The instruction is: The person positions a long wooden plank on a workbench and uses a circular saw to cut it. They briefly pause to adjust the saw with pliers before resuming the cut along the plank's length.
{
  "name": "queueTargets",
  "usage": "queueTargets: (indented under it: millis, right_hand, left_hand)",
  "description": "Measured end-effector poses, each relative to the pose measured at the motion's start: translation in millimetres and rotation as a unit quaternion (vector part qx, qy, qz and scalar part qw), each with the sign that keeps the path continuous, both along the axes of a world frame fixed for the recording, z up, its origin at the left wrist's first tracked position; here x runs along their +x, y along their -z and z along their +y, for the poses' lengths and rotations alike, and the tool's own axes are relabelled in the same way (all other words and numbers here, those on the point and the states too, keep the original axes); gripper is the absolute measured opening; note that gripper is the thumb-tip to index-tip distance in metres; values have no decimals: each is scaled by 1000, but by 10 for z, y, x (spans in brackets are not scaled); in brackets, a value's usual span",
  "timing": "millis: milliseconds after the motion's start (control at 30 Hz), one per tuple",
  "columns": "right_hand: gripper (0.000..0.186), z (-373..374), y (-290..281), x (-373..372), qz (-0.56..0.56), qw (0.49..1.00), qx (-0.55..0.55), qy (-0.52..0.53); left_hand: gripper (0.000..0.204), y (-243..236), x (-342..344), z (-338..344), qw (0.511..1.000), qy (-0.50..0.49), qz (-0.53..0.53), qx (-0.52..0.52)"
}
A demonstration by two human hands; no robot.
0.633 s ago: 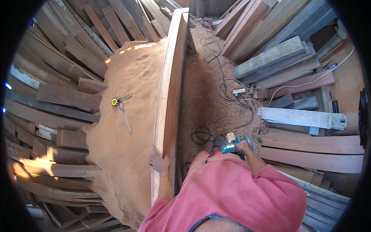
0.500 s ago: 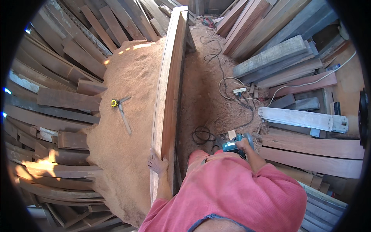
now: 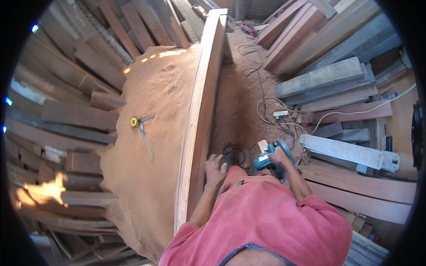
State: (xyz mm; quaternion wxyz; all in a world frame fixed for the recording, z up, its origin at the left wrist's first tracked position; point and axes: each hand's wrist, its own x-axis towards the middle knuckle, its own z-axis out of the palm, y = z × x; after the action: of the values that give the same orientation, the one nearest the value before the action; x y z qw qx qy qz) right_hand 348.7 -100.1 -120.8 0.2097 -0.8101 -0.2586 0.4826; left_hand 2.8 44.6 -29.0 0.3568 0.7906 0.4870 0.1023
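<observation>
My right hand is closed round the handle of a teal circular saw, held low beside my right knee. Its round guard shows on the right side. My left hand is just right of a long wooden beam, with its fingers apart and nothing in them. The beam stretches away from me, its top face pale and its side reddish brown. On the sawdust to its left lie a yellow tape measure and a try square.
Sawdust is heaped left of the beam. Dark cords and a white socket block lie on the floor ahead. Boards line the left side, more timber is stacked right, and a whitish handsaw rests there.
My left hand has come off the beam and moved right, to the beam's near side. The circular saw, in my right hand, has tilted and shifted slightly.
</observation>
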Motion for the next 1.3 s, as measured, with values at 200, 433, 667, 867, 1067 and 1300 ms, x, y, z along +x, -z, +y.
queueTargets:
  millis: [200,433,667,867,1067,1300]
  right_hand:
    - [38,907,-510,-230,-81,989,74,-103]
    - [48,1570,-1284,-599,-65,993,26,-97]
    - [39,1847,-1271,-642,5,988,46,-144]
    - [32,1858,-970,-433,27,970,69,-230]
    - [36,1771,-846,335,51,941,125,-311]
    - [34,1483,-1537,2046,171,900,236,-324]
  left_hand:
    - [68,330,1303,204,861,-61,-199,-463]
    - [55,538,1723,665,593,-136,-399,-686]
    - [50,594,1763,986,500,-225,-395,-737]
    - [19,1062,1854,1039,531,-297,-371,-701]
    - [27,967,2365,910,559,-290,-401,-665]
    - [11,746,3324,738,577,-397,-360,-617]
